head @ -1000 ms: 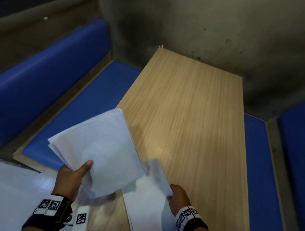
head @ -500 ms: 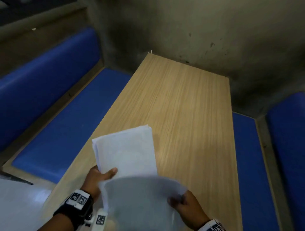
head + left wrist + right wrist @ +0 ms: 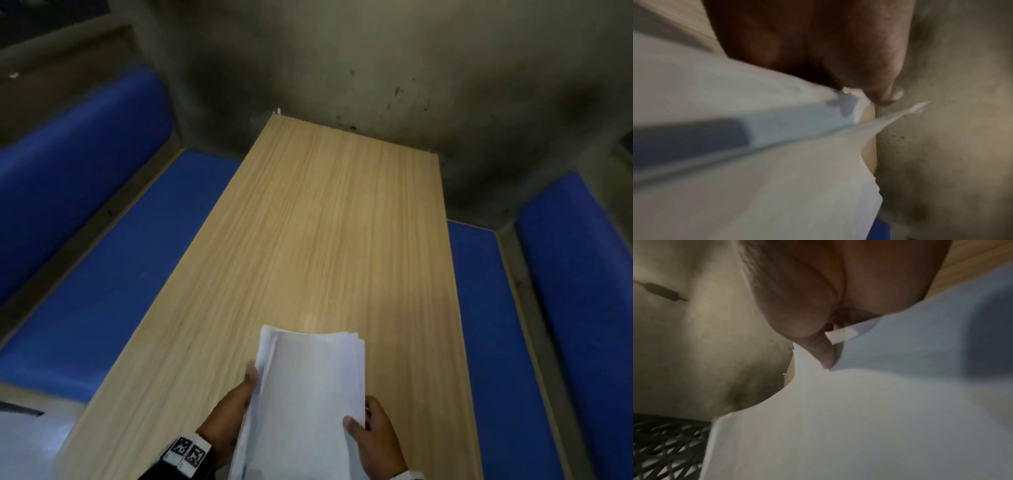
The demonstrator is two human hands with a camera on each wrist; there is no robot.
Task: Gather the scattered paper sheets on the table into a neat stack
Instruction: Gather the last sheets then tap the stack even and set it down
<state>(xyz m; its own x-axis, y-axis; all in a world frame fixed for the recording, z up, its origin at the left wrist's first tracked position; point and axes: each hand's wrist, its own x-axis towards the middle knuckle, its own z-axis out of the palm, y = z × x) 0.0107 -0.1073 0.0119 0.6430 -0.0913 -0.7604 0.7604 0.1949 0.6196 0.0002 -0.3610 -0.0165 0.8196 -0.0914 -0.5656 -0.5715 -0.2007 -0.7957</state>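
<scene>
- Both hands, left hand (image 3: 229, 416) and right hand (image 3: 376, 433), grip the paper sheets (image 3: 308, 394) at lower centre of the frame.
- No loose sheets show on the surface (image 3: 325, 222).
- Edges look uneven; squaring and setting down remain.

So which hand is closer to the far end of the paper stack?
Left. The left hand reaches higher up the left edge of the paper stack, thumb near its middle. The right hand holds the right edge lower down, nearer the person.
</scene>
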